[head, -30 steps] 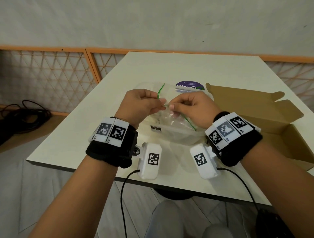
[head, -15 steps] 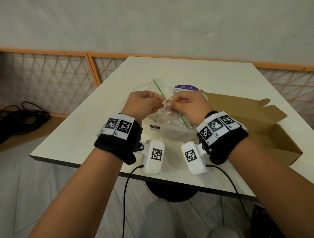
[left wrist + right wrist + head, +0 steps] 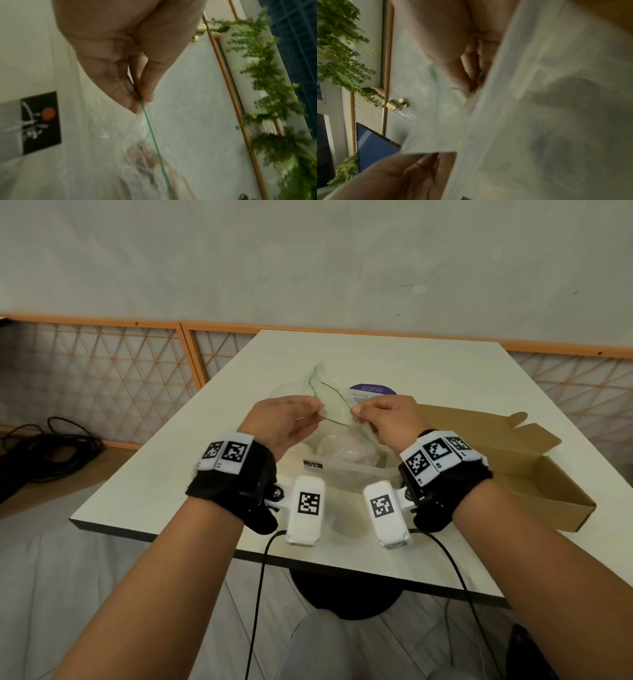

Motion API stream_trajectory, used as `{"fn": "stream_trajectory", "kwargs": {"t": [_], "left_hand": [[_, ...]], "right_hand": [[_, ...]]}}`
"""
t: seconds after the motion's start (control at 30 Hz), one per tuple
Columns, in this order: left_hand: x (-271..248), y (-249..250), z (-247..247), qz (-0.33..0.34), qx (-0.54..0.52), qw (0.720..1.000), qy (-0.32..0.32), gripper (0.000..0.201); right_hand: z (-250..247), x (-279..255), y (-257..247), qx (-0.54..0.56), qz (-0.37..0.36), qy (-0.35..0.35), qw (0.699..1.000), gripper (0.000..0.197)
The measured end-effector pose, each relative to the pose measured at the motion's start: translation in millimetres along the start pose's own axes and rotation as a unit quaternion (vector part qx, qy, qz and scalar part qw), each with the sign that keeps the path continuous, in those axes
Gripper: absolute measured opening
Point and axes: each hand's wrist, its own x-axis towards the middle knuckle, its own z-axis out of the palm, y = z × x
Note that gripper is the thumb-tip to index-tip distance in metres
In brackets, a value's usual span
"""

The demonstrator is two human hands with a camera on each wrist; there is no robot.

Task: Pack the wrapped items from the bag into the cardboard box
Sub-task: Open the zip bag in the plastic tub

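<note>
A clear plastic zip bag (image 3: 342, 446) with a green seal line stands on the white table (image 3: 191, 474) in front of me, pale wrapped items showing through its lower part. My left hand (image 3: 291, 422) pinches one side of the bag's mouth between thumb and fingertips (image 3: 137, 102). My right hand (image 3: 383, 416) pinches the other side, and the mouth gapes between them. The bag film (image 3: 539, 108) fills most of the right wrist view. An open brown cardboard box (image 3: 534, 484) lies to the right of the bag, its lid flap raised behind.
A round purple label (image 3: 373, 389) shows behind the bag. A small black sticker (image 3: 312, 464) sits on the container at the bag's front. Black cables (image 3: 44, 453) lie on the floor at the left. An orange lattice railing (image 3: 137, 378) runs behind the table.
My hands have drawn apart while pinching the bag, and the green seal line has split into an open loop. The view has pulled back a little.
</note>
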Motion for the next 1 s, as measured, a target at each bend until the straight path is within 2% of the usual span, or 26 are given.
{"fn": "stream_trajectory", "kwargs": {"t": [0.13,0.2,0.27,0.33,0.4,0.47,0.53,0.6,0.67,0.7,0.8,0.9,1.0], "left_hand": [[1,2,-16,-0.058,-0.14,0.988,-0.032,0.018],[-1,3,-21,-0.075,-0.168,0.982,-0.051,0.02],[-4,5,-21,-0.079,-0.185,0.978,-0.06,0.017],[-9,8,-14,-0.065,-0.147,0.985,-0.065,0.012],[-10,9,-6,-0.036,-0.053,0.995,-0.074,0.011],[-11,9,0,0.001,0.022,0.998,-0.057,0.009],[-8,9,-1,0.025,0.035,0.999,-0.009,0.002],[-4,12,-8,0.017,0.006,1.0,0.011,0.014],[-1,17,-13,-0.022,-0.06,0.998,-0.012,0.023],[-1,20,-14,-0.045,-0.096,0.994,-0.026,0.024],[0,24,-17,-0.074,-0.145,0.984,-0.068,0.019],[5,30,-24,-0.069,-0.084,0.987,-0.119,0.014],[10,33,-32,-0.06,-0.029,0.988,-0.138,0.026]], "right_hand": [[0,3,-7,0.136,0.08,0.04,0.987,0.018],[-6,7,-12,0.226,0.121,0.072,0.964,0.022],[-11,10,-16,0.308,0.154,0.064,0.937,0.022],[-7,15,-20,0.349,0.172,0.041,0.92,0.022],[-1,21,-25,0.354,0.181,0.034,0.917,0.019],[0,23,-30,0.312,0.176,0.001,0.934,0.011],[-4,19,-33,0.226,0.156,-0.049,0.96,0.016],[-9,13,-26,0.055,0.082,-0.066,0.993,0.021],[-14,7,-17,-0.137,0.004,-0.046,0.99,0.029],[-17,6,-14,-0.183,-0.014,-0.038,0.982,0.031],[-24,3,-13,-0.234,-0.012,-0.018,0.972,0.026],[-28,1,-14,-0.28,0.001,0.009,0.96,0.029],[-30,4,-12,-0.219,0.027,0.006,0.975,0.029]]}}
